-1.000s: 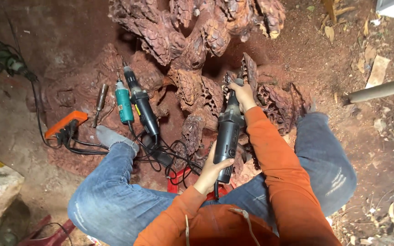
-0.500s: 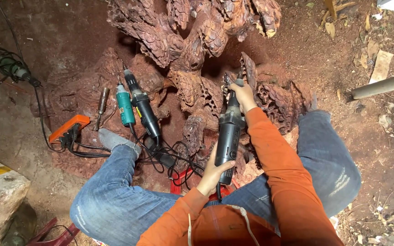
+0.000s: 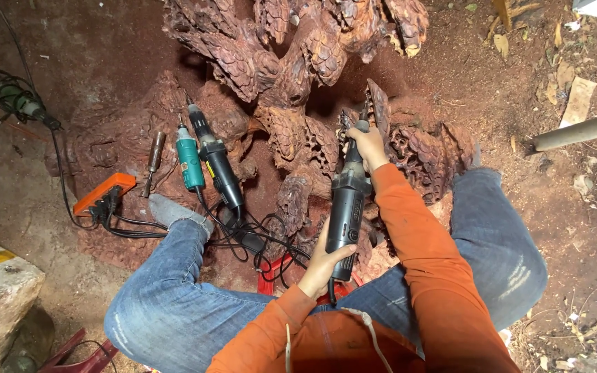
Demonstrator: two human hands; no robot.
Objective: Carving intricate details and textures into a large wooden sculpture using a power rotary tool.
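Both hands clasp one tool: the left hand [image 3: 324, 261] wraps around the rear of the black power carver [image 3: 347, 207], fingers curled tight on its body near where the cord leaves it, while the right hand [image 3: 367, 146] closes around the nose of the tool and steers its tip against the carved wood sculpture [image 3: 298, 90]. The step in hand looks like fine detail cutting on a scaled ridge at the sculpture's right side; the next move, as I judge it, calls for a steady front hand and light pressure, since the tip sits among thin raised edges. The sculpture is reddish-brown, knotted and covered in overlapping scale shapes, rising from the dusty ground between the person's knees. Two more rotary tools [image 3: 209, 162] lie just left of it, near an orange power strip [image 3: 105, 192].
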